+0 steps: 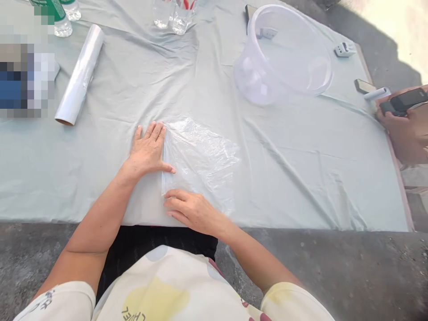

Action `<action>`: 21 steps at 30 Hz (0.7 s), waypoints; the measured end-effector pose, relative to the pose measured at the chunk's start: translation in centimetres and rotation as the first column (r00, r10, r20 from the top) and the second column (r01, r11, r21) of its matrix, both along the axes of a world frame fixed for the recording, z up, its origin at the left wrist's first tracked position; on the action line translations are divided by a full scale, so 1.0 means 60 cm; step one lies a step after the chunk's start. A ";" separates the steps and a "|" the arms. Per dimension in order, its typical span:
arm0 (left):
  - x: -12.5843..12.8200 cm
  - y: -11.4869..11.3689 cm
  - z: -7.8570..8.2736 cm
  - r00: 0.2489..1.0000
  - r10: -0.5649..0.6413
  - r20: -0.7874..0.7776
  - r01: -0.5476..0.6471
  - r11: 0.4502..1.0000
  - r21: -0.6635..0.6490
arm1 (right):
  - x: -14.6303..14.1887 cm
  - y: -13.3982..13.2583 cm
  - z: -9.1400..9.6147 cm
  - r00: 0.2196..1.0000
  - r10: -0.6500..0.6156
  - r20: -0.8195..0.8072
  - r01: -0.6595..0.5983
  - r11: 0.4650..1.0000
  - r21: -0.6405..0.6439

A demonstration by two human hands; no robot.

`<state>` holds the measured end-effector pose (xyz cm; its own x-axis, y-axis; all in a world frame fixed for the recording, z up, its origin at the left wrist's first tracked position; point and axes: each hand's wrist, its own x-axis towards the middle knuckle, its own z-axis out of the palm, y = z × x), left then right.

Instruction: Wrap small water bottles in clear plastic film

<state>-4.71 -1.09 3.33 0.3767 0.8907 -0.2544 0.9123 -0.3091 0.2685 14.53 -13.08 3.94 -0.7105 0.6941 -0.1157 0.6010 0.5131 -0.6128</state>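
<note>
A clear plastic bag [203,156], thin and wrinkled, lies flat on the cloth-covered table [100,178] in front of me. My left hand [149,151] rests palm down at the bag's left edge, fingers stretched out and the thumb lying over the plastic. Close to the bag's lower left corner is my right hand [190,208], palm down, its fingers extended and slightly bent on the plastic and cloth. Neither hand has anything gripped in it.
A roll of clear plastic [80,73] lies at the left. A translucent round tub [257,80] lies tilted at the back right. Water bottles [180,18] stand at the far edge. At the right, another person's hand [404,129] holds a dark device [406,100].
</note>
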 end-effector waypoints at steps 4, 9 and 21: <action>-0.005 0.002 -0.003 1.000 -0.022 -0.022 0.022 1.000 -0.006 | 0.051 0.050 0.018 0.964 -0.213 -0.160 0.224 0.973 0.052; -0.007 0.002 -0.006 0.999 -0.028 -0.023 0.028 1.000 -0.013 | 0.176 0.133 0.003 0.900 -0.422 0.110 0.406 0.903 0.141; -0.006 0.003 -0.004 0.999 -0.038 -0.010 0.037 0.996 -0.084 | 0.159 0.347 0.093 0.742 -0.634 0.220 0.546 0.761 0.350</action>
